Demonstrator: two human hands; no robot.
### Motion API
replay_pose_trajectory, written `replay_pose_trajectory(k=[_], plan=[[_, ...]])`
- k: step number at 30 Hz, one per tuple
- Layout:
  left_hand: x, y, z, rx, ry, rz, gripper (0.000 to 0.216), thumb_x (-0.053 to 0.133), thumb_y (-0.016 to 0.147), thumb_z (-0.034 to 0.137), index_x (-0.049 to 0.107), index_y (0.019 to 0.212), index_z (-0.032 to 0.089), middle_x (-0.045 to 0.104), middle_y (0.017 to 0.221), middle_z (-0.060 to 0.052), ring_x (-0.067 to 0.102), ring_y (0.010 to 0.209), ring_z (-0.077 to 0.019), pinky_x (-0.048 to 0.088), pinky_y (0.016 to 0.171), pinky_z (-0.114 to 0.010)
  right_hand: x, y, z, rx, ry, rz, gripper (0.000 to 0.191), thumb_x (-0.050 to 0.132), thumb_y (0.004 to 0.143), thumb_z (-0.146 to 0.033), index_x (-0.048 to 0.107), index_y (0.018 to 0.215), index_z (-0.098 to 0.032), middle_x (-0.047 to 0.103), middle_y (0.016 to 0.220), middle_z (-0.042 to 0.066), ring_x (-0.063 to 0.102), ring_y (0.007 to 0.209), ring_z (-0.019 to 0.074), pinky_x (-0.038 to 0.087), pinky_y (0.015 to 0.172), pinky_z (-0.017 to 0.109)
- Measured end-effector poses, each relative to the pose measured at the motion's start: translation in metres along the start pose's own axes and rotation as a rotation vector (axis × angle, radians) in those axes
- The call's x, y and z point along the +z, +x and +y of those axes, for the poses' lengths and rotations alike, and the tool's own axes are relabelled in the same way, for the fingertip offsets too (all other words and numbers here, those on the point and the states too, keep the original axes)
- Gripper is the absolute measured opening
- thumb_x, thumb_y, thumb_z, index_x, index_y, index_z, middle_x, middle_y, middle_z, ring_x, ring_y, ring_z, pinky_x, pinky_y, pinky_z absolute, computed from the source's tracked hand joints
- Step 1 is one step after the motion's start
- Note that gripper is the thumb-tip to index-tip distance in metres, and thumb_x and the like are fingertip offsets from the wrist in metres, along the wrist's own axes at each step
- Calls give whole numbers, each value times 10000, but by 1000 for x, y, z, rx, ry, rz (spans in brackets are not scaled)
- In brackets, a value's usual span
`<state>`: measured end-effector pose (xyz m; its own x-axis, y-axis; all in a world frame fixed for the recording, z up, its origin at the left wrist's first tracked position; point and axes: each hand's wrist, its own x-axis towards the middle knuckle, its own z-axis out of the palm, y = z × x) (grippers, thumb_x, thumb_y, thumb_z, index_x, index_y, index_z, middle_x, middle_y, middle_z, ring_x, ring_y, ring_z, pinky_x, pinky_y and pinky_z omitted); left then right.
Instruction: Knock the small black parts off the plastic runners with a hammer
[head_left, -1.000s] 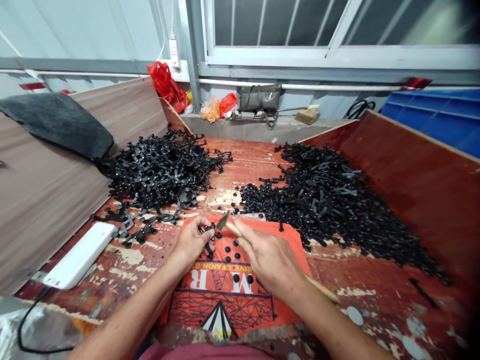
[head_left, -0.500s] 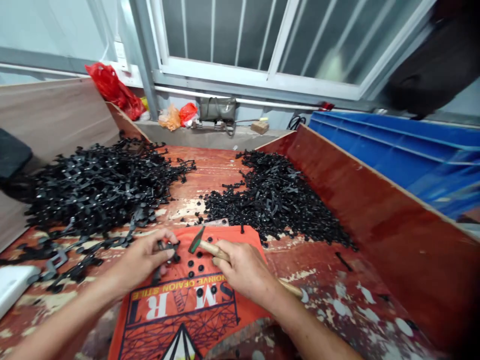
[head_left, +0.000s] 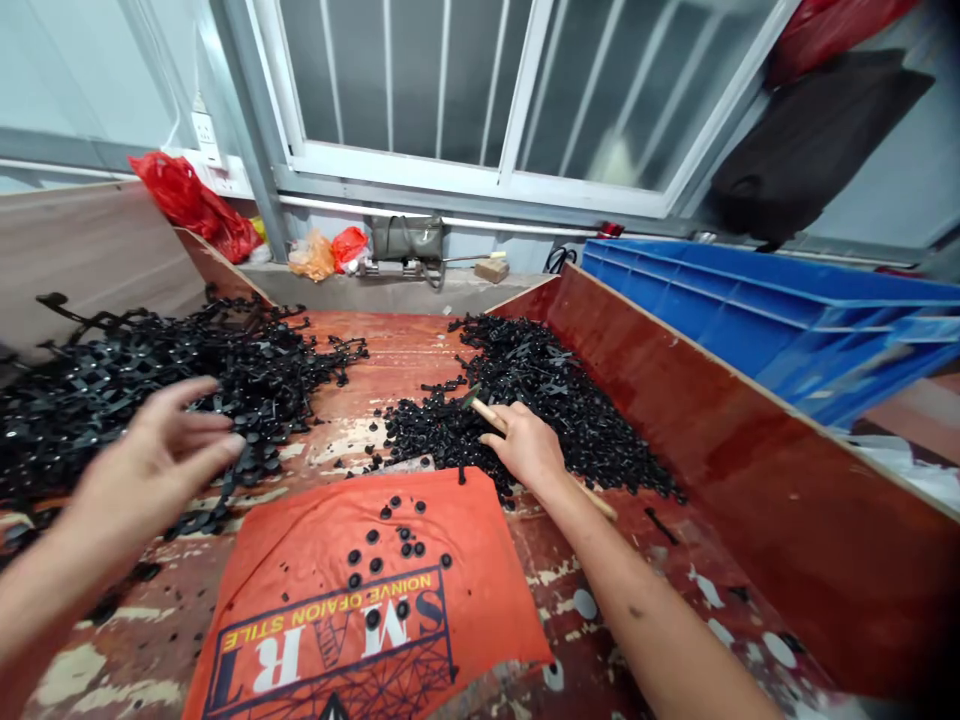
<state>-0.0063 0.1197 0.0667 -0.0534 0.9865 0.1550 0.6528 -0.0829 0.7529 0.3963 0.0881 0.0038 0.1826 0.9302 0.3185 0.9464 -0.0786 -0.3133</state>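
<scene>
My right hand [head_left: 527, 447] is closed round the wooden handle of a small hammer [head_left: 480, 407] and rests at the near edge of the right-hand heap of small black plastic pieces [head_left: 540, 400]. My left hand [head_left: 154, 470] hovers with its fingers stretched out and nothing in it, over the near side of the left-hand heap of black plastic frames [head_left: 150, 370]. Between my arms lies an orange printed cloth [head_left: 360, 600] with several small black round pieces [head_left: 390, 550] on it.
The worn red wooden bench [head_left: 420, 350] has a raised board [head_left: 750, 440] along its right side and another [head_left: 90, 250] on the left. Blue crates [head_left: 765, 310] stand behind the right board. Red and orange bags [head_left: 191, 205] and a dark handbag [head_left: 409, 238] lie on the ledge under the window.
My left hand let go of the black piece and swung left over the frame heap, now open. My right hand carried the hammer forward to the right heap. The view turned right.
</scene>
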Motion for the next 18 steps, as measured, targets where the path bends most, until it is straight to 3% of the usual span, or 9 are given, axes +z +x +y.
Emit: replay_pose_trajectory(k=[2, 4, 8, 10, 13, 15, 18], plan=[[26, -26, 1, -72, -161, -196, 725, 678, 652, 637, 568, 1213, 191, 683, 932, -63, 655, 895, -234, 529, 802, -352, -2, 4, -5, -6, -12, 15, 63, 662, 813, -310, 698, 834, -263, 596, 814, -5, 545, 662, 141, 314, 576, 255], [44, -47, 3, -108, -273, -309, 568, 714, 672, 569, 644, 1084, 184, 677, 854, -45, 635, 840, -217, 503, 783, -324, -11, 5, -7, 9, -8, 74, 140, 588, 868, -307, 681, 797, -230, 594, 820, 14, 535, 666, 148, 306, 578, 266], [66, -75, 12, -177, -462, -592, 407, 696, 761, 457, 656, 1064, 188, 668, 845, -39, 611, 756, -179, 475, 707, -287, -43, -5, -19, 57, 54, 230, 224, 512, 921, -363, 652, 874, -195, 607, 833, 39, 539, 731, 179, 334, 630, 278], [74, -83, 21, -179, -530, -642, 435, 693, 776, 418, 626, 1155, 213, 665, 905, -48, 619, 808, -188, 484, 740, -299, -55, -18, -34, 53, 132, 244, 251, 499, 926, -407, 643, 908, -202, 597, 734, 2, 525, 658, 161, 356, 617, 264], [84, -94, 40, -160, -590, -613, 593, 677, 802, 391, 493, 1354, 277, 650, 1085, -78, 611, 998, -226, 477, 864, -334, -58, -39, -65, 38, 633, 69, 179, 597, 849, -372, 644, 834, -200, 611, 704, -21, 526, 624, 146, 385, 582, 243], [89, -100, 51, -133, -632, -633, 653, 650, 830, 390, 409, 1430, 296, 625, 1167, -85, 584, 1077, -234, 454, 925, -342, -51, -51, -84, 34, 834, -69, 149, 634, 805, -338, 654, 809, -191, 648, 742, -8, 560, 662, 155, 421, 619, 251], [95, -110, 55, -116, -708, -649, 685, 617, 856, 392, 348, 1473, 272, 635, 1016, -53, 592, 939, -191, 457, 871, -314, -39, -63, -103, 45, 1019, -205, 144, 660, 771, -320, 671, 805, -181, 682, 799, 17, 597, 726, 174, 453, 687, 275]])
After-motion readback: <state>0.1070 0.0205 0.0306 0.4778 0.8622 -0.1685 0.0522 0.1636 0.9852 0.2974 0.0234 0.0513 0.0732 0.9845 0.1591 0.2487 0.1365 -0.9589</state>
